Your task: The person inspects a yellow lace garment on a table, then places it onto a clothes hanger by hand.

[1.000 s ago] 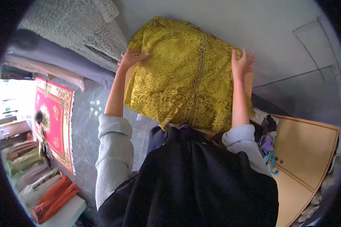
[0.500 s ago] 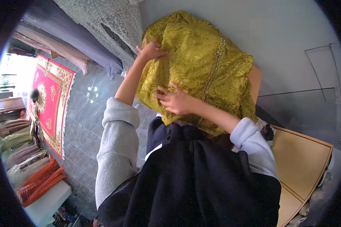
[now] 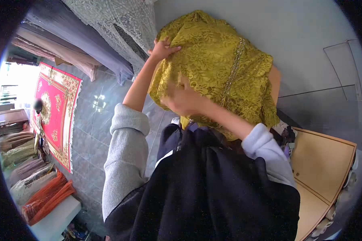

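Observation:
A mustard-yellow lace garment (image 3: 213,60) lies spread out before me, with a beaded trim (image 3: 235,66) running down its right part. At its upper left edge my left hand (image 3: 162,51) rests on the lace, fingers spread and thumb pointing right. My right hand (image 3: 185,99) is over the lower left part of the garment, smeared by motion, so its finger shape is unclear. Beneath the cloth, a tan board-like edge (image 3: 274,84) shows on the right.
Grey lace and lilac fabrics (image 3: 120,28) hang at upper left. A red patterned rug (image 3: 54,112) lies on the grey tiled floor (image 3: 104,132). Folded cloths (image 3: 48,197) are stacked at lower left. To the right stands a light wooden cabinet (image 3: 321,164).
The view has shifted slightly. My right hand is now blurred over the garment's lower left, where its spread fingers showed clearly before. My left hand stays at the upper left edge.

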Action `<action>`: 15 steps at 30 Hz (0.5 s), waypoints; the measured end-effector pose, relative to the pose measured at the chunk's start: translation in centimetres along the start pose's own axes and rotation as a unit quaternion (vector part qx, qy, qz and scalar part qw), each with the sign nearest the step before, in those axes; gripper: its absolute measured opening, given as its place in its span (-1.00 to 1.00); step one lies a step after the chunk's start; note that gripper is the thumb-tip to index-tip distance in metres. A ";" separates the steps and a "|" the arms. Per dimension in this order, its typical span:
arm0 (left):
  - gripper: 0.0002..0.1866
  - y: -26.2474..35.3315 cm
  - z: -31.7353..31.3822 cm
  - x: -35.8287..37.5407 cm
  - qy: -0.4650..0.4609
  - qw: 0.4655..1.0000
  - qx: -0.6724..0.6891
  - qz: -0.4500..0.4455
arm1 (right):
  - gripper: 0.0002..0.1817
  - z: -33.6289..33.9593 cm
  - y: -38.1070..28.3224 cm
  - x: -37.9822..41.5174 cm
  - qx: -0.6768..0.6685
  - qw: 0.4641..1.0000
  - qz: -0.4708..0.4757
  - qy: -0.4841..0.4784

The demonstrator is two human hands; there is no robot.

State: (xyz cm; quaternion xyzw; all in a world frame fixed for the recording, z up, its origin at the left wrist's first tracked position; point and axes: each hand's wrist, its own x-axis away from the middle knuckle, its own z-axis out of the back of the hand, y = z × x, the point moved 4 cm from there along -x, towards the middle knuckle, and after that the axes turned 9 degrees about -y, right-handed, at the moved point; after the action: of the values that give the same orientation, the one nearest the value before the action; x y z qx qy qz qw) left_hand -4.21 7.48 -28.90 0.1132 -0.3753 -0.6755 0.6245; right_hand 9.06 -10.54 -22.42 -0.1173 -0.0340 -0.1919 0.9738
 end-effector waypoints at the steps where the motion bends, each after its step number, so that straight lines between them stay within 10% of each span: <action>1: -0.19 0.2 0.1 0.2 -0.001 1.000 -0.002 -0.004 | -0.61 1.5 2.2 -1.1 0.042 0.992 -0.116 -0.027; 4: -0.12 -0.3 -0.1 -0.5 0.028 0.999 -0.015 -0.001 | -0.52 -2.5 4.8 -1.4 0.024 0.933 -0.339 0.118; 7: -0.30 -0.8 -0.8 -0.4 0.035 0.998 -0.045 -0.011 | -0.49 -6.4 -2.6 0.6 -0.084 0.980 -0.048 -0.173; 11: -0.29 0.8 -1.6 3.4 0.106 0.993 -0.007 0.059 | -0.61 -4.2 -3.1 4.5 -0.146 0.982 -0.106 0.051; 13: -0.27 2.7 -3.4 6.8 0.379 0.905 0.006 -0.194 | -0.60 -2.2 -0.4 6.2 -0.107 0.945 -0.259 0.167; 15: -0.27 6.4 -5.8 11.3 0.265 0.946 -0.149 -0.112 | -0.57 -1.8 2.8 8.5 -0.060 0.862 -0.361 0.351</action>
State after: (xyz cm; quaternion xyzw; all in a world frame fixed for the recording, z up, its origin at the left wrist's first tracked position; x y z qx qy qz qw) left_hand 2.07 -4.70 -25.16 0.2351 -0.0764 -0.7352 0.6311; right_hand 17.98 -11.62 -23.85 -0.0797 0.2815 -0.5601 0.7751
